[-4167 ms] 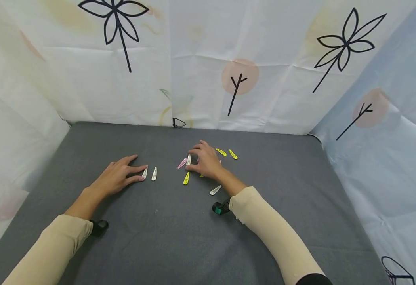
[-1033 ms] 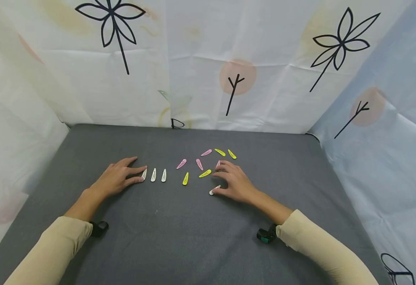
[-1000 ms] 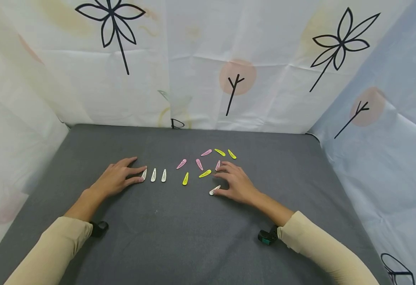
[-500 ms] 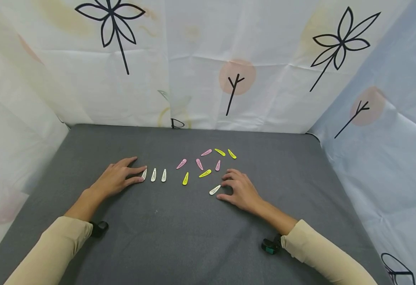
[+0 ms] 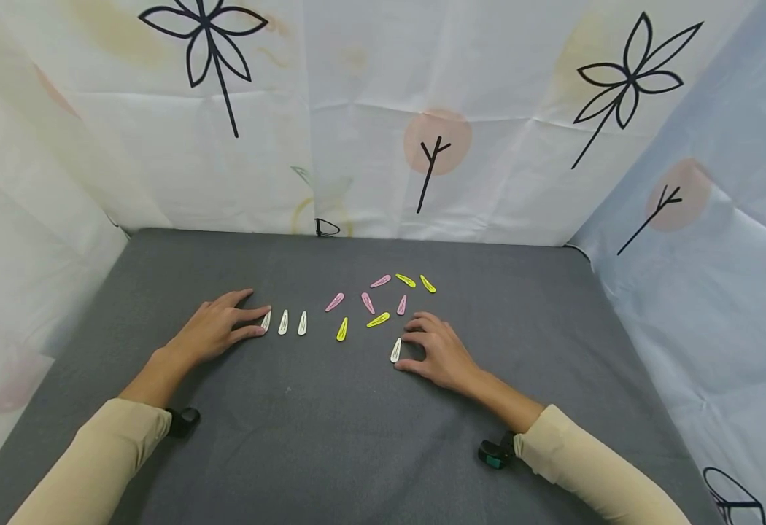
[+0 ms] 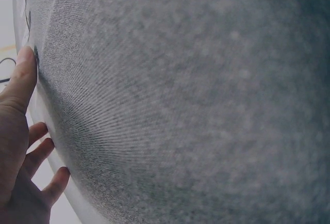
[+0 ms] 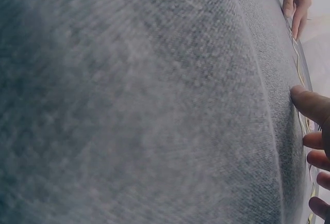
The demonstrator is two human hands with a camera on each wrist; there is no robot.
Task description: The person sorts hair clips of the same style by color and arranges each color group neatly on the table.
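Several snap hair clips lie on the grey cloth. My left hand [image 5: 215, 326] rests at the left, its thumb and index finger at the two ends of a white hair clip [image 5: 266, 321]. Right of it stand two more white hair clips, a nearer one [image 5: 283, 322] and a farther one [image 5: 302, 323], roughly parallel. My right hand [image 5: 440, 353] pinches another white hair clip [image 5: 396, 350] lengthwise between thumb and index finger, close over the cloth. In the right wrist view, the thumb [image 7: 309, 102] and fingertips of my right hand are spread around the clips' edge-on line.
Pink hair clips [image 5: 368, 302] and yellow hair clips [image 5: 378, 319] are scattered between and beyond the hands. One yellow hair clip [image 5: 342, 329] lies between the white row and my right hand. The grey table [image 5: 330, 452] ends at a patterned white curtain [image 5: 370, 197].
My right hand set a white clip third in the left row, then moved right to the other white clip. That clip has turned from slanting to nearly upright. The left hand stays put.
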